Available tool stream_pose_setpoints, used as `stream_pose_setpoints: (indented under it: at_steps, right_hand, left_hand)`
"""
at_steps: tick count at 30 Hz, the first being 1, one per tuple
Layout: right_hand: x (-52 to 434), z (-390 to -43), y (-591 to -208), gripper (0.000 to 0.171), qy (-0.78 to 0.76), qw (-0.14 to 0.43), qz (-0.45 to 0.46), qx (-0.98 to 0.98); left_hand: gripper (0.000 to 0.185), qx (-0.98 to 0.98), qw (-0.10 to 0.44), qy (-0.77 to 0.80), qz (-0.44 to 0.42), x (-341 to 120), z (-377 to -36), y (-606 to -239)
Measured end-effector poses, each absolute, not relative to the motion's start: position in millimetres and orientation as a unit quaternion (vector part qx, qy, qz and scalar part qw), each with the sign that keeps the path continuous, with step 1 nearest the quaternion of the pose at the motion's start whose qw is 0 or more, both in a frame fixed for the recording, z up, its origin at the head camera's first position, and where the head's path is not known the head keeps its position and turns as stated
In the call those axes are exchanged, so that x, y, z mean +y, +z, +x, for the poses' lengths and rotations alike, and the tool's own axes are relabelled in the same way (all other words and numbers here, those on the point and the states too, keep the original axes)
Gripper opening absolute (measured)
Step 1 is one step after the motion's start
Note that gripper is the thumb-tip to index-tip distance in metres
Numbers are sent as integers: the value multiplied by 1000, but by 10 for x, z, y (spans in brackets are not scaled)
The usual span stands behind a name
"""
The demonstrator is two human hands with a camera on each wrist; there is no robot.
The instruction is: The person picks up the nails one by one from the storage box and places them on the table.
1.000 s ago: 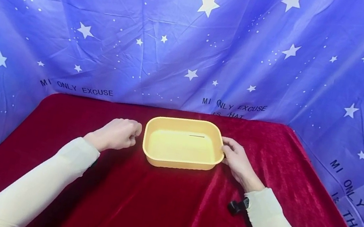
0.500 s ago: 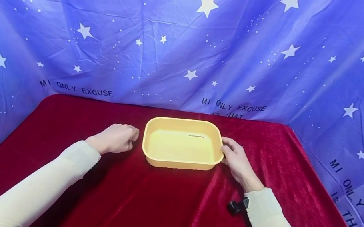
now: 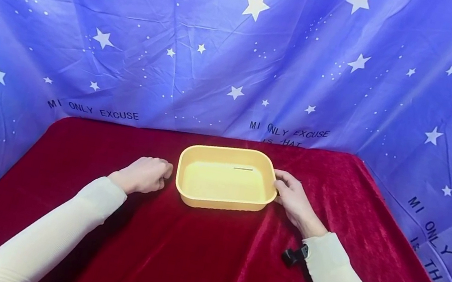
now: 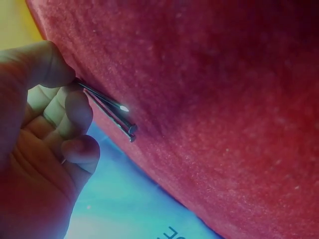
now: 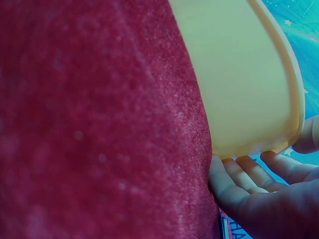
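In the head view a yellow plastic tray (image 3: 221,203) with rounded corners rests on the red cloth. A thin dark rod-like thing (image 3: 243,168) shows on its floor, too small to name surely. To the tray's left, just apart from it, is my left hand (image 3: 144,174). Its thumb and fingers pinch several nails (image 4: 112,107), whose free ends point away from the fingertips in the left wrist view; the nails cannot be made out in the head view. My right hand (image 3: 294,201) holds the tray's right end, fingertips on the outer wall and thumb at the rim.
Red velvet cloth (image 3: 186,265) covers the table. Blue curtains (image 3: 211,17) with white stars and lettering rise at the back and sides. A thin metallic thing (image 5: 225,226) lies partly hidden beside my right hand. A black device (image 3: 294,255) is strapped at the right wrist.
My left hand has come down a little toward me, beside the tray's left end, and its knuckles have tilted. The tray and right hand have stayed put.
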State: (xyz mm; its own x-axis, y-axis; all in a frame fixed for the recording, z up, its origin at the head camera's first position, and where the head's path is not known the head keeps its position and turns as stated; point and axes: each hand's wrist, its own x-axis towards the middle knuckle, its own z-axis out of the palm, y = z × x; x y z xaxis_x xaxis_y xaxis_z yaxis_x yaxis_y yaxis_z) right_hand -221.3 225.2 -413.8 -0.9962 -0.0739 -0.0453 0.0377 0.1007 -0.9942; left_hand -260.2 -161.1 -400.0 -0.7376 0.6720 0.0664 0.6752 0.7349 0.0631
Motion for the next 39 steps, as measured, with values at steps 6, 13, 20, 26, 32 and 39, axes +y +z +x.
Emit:
stream_pose_setpoints:
  at_steps: [6, 13, 20, 26, 32, 39]
  right_hand:
    - [2248, -2216, -4135, 43, -670, 41, -12, 741]
    - [2245, -2225, -4133, 43, -670, 42, -9, 741]
    - [2243, -2223, -4138, 42, -671, 41, -11, 741]
    - [2249, -2226, -4139, 42, -670, 42, -11, 741]
    - [2253, -2231, -4147, 43, -670, 42, -11, 741]
    - [2250, -2218, -4139, 42, -670, 42, -11, 741]
  left_hand:
    - [21, -928, 22, -35, -371, -1618, -2593, -4011]
    - [17, -929, 25, -38, -368, -1630, -2586, -4006]
    - [15, -932, 19, -51, -357, -1634, -2587, -4013]
    - [15, -933, 16, -58, -354, -1638, -2595, -4032]
    - [15, -934, 19, -61, -352, -1647, -2604, -4054]
    - [15, -933, 22, -63, -354, -1656, -2609, -4059]
